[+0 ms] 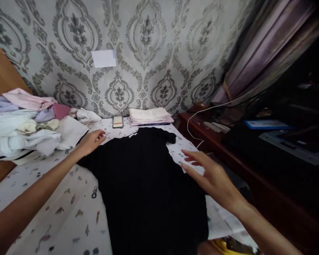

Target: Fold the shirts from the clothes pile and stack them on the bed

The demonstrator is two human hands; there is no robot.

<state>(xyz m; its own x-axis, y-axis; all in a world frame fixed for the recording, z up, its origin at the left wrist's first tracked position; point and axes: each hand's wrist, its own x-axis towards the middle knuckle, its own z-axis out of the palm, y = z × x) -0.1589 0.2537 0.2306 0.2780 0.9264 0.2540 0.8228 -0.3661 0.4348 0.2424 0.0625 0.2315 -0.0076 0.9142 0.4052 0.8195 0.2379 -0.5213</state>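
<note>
Your left hand (92,141) is perhaps touching the shirt (149,184) at ten o'clock, grip unclear; your right hand (214,173) is hanging open at three; the shirt is running out of view at six.

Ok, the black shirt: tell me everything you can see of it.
The black shirt looks like soft, plain cloth. It lies spread on the patterned sheet, neck end away from the person, with a white patch by the neck and a short sleeve showing at the far right. Its bottom edge is out of view. The left hand is at its left edge, the right hand open by its right edge; whether either touches it is unclear.
</note>
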